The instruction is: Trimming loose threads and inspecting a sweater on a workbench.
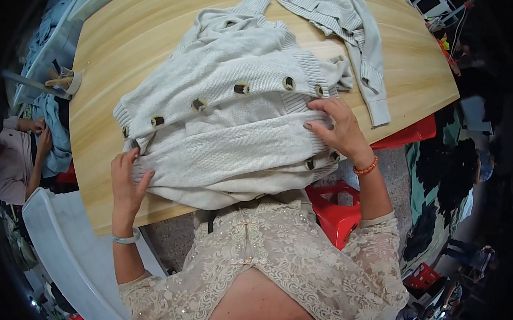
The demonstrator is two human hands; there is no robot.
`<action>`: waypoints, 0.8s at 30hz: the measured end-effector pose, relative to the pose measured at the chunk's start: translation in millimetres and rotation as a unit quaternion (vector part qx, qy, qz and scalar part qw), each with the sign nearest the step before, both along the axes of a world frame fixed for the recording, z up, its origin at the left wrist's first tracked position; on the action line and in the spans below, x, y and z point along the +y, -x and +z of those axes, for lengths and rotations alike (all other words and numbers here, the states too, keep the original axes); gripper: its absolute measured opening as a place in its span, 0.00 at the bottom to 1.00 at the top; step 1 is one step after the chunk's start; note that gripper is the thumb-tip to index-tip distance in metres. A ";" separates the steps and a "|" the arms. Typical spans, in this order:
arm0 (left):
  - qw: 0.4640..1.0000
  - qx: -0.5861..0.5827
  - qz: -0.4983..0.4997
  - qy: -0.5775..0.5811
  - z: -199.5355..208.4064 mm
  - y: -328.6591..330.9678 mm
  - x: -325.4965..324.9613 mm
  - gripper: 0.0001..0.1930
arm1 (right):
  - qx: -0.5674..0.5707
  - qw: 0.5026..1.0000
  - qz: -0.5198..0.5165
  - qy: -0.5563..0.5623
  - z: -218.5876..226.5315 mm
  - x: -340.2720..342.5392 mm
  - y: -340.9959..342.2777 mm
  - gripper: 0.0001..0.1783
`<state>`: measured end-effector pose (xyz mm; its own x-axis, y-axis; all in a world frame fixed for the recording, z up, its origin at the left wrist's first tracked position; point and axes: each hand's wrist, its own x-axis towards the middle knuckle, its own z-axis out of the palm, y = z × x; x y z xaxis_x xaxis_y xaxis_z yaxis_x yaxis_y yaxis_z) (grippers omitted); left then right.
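Observation:
A cream knit cardigan (229,133) lies spread on the wooden table in front of me, its ribbed edges across my view. Dark buttons with pale rims run along its upper front band, and slit buttonholes show in the lower band (217,142). My left hand (128,180) grips the lower band at its left end, thumb and fingers on either side of the knit. At the right end, my right hand (341,129) has hold of the ribbed edge between thumb and fingers. Folds hide parts of the cardigan underneath.
Another pale knit garment (359,36) lies at the table's far right. A red plastic stool (335,212) stands below the table's near edge. To the left are a white trough (72,249), a roll of tape (74,83) and a person (22,155) handling blue cloth.

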<state>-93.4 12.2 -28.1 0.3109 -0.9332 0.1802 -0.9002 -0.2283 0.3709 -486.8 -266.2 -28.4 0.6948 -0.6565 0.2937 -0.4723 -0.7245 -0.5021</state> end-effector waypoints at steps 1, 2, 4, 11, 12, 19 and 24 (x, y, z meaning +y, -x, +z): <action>1.000 -0.004 0.002 0.003 0.1 -3.0 3.5 0.25 | -0.011 0.999 0.001 -0.031 -1.3 -1.1 3.0 0.17; 0.998 0.051 0.019 -0.011 -1.1 -6.4 9.2 0.23 | -0.023 0.998 0.003 -0.061 -1.4 -2.0 6.2 0.16; 0.994 0.101 0.044 -0.021 1.8 -19.7 19.7 0.21 | -0.005 0.992 0.025 -0.124 4.4 1.7 11.8 0.16; 0.872 0.486 -0.035 0.040 48.8 -19.4 10.6 0.08 | -0.160 0.971 0.016 -0.176 76.0 -28.5 79.1 0.02; 0.868 0.493 -0.049 0.037 47.4 -16.3 0.0 0.09 | -0.174 0.971 0.014 -0.166 73.5 -39.9 84.2 0.03; 0.866 0.489 0.057 0.091 -6.1 -1.1 -23.8 0.08 | -0.070 0.997 -0.022 0.019 43.0 4.8 -57.2 0.14; 0.849 0.516 0.042 0.105 -4.0 0.7 -15.1 0.08 | -0.178 0.947 0.227 -0.142 26.2 97.8 -182.9 0.24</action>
